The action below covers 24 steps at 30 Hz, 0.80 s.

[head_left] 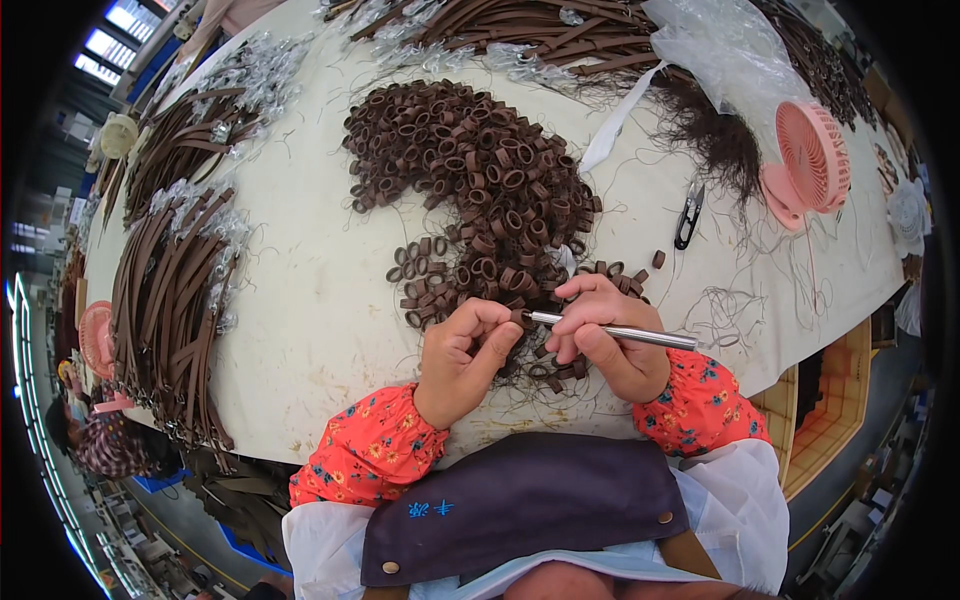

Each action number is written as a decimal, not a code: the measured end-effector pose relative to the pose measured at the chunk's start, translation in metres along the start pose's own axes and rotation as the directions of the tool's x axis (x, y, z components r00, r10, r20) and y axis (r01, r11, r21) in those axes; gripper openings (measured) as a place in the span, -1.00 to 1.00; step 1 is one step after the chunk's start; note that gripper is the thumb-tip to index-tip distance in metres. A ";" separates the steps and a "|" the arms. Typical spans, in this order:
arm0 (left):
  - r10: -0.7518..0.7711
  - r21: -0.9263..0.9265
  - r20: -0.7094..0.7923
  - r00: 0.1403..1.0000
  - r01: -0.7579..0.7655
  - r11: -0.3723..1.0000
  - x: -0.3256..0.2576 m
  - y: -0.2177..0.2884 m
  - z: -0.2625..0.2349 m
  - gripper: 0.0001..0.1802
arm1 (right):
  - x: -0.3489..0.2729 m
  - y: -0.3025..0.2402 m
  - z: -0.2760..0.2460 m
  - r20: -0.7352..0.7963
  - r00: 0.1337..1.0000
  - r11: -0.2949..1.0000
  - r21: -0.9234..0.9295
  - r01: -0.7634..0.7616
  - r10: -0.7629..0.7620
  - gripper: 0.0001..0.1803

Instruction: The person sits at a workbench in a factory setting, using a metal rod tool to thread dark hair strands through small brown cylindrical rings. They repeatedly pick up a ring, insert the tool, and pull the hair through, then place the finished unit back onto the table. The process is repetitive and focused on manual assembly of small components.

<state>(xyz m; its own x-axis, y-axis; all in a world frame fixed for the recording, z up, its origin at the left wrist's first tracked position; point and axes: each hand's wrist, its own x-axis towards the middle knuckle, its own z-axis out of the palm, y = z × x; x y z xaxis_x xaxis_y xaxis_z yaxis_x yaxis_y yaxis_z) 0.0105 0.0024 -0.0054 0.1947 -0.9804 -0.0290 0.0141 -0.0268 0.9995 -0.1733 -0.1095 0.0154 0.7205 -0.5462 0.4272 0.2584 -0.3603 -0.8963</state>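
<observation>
Between the fingertips of my left hand (466, 352) a small brown strap loop is pinched, mostly covered by the fingers. My right hand (608, 340) grips a slim silver pen-shaped tool (640, 335) slantwise. Its dark tip touches or nearly touches the loop; which of the two I cannot tell. Just beyond both hands lies a large heap of brown strap loops (480, 160), with smaller groups spilling left and right of it. A single loop (658, 259) sits apart at the right. Dark thread ends are scattered beneath my hands.
Black thread snips (689, 215) and a pink fan (808, 150) stand at the right. Bundles of brown straps (170, 300) line the left side, with more straps (550, 30) at the far edge under clear plastic (720, 45). A white strip (618, 125) lies near the heap.
</observation>
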 end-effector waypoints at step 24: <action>0.437 0.592 -0.131 0.890 -0.283 0.755 0.014 0.017 -0.008 -0.80 | 0.002 -0.003 -0.009 -0.196 0.980 0.995 0.095 -0.019 0.037 -0.78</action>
<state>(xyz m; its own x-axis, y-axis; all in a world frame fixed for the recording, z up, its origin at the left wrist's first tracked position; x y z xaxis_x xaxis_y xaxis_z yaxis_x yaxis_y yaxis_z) 0.0216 -0.0098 0.0111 0.3074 -0.8589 0.4096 -0.6251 0.1422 0.7675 -0.1784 -0.1158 0.0195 0.5899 -0.6967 0.4083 0.3046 -0.2763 -0.9115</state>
